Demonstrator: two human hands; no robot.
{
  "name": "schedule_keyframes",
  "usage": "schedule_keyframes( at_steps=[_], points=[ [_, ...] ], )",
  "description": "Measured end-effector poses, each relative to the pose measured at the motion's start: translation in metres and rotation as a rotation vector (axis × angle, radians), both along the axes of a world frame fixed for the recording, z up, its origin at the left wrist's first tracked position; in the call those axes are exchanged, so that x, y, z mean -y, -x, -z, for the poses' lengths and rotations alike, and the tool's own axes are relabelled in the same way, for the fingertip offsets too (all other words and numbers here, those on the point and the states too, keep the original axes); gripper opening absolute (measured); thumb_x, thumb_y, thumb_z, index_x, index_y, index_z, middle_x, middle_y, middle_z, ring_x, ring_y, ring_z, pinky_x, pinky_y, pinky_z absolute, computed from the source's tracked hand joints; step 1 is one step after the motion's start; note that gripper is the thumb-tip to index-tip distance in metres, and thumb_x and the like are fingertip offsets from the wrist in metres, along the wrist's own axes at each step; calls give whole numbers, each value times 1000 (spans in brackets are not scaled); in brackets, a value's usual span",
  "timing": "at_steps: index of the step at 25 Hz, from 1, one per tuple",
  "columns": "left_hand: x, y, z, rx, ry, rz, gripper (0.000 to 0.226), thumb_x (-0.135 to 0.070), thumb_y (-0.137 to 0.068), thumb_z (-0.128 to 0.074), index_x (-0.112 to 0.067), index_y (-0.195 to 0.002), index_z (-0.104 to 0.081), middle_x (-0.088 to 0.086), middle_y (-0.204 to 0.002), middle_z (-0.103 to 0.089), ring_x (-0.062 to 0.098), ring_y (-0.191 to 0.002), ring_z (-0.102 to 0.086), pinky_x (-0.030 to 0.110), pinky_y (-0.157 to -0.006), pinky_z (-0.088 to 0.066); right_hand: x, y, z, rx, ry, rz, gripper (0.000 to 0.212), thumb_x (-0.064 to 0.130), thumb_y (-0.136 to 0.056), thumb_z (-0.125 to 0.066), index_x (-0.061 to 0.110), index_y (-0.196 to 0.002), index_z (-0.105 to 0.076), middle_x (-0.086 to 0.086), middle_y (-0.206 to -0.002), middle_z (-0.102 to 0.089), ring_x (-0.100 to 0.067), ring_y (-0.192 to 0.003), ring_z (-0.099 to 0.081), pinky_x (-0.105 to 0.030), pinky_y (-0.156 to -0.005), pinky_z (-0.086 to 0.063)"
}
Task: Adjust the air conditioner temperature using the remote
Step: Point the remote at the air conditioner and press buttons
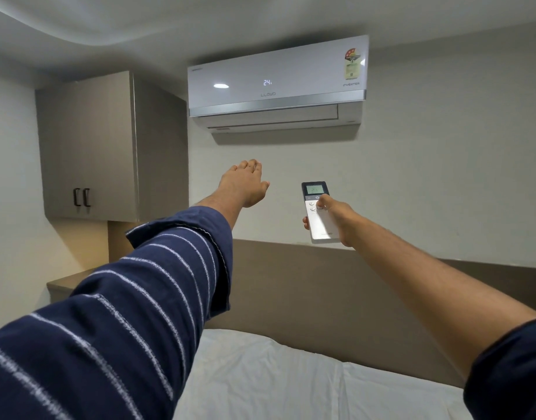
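A white wall-mounted air conditioner (275, 83) hangs high on the far wall, its front display reading 24. Below it, my right hand (336, 218) holds a slim white remote (319, 213) upright and pointed at the unit, thumb resting on the buttons under its lit green screen. My left hand (244, 183) is stretched out toward the wall to the left of the remote, palm down, fingers extended and empty. The left arm wears a dark blue striped sleeve.
A grey wall cabinet (88, 147) with two dark handles hangs at the left. A brown headboard (306, 283) runs along the wall, with a white-sheeted bed (291, 380) below and a small ledge (63, 284) at the left.
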State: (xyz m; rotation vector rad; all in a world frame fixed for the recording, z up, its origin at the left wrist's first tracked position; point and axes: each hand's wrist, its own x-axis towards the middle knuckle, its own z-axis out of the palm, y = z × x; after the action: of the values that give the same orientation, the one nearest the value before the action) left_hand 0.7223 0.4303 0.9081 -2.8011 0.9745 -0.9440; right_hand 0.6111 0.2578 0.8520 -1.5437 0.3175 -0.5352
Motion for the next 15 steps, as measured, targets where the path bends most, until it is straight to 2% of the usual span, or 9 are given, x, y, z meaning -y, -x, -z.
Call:
schedule_keyframes(
  at_steps=[5,15],
  points=[
    [5,0,0,1,1,1,65,-38,-102,-18,-5,-155,-5,10,-164,-5,25,-152,-9,39,-124,-12,1,2,1,6,-38,-3,15,15,-81,-41,13,-90,-53,-13,-55,-71,-24,-46,-68,-23,-48,-53],
    [11,1,-2,-3,-3,-6,65,-38,-102,-18,-4,-155,-5,10,-164,-5,25,-152,-8,39,-124,-12,8,3,-1,2,-23,-28,15,16,-82,-42,13,-90,-54,-13,-56,-72,-24,-47,-69,-23,-48,-54]
  ],
)
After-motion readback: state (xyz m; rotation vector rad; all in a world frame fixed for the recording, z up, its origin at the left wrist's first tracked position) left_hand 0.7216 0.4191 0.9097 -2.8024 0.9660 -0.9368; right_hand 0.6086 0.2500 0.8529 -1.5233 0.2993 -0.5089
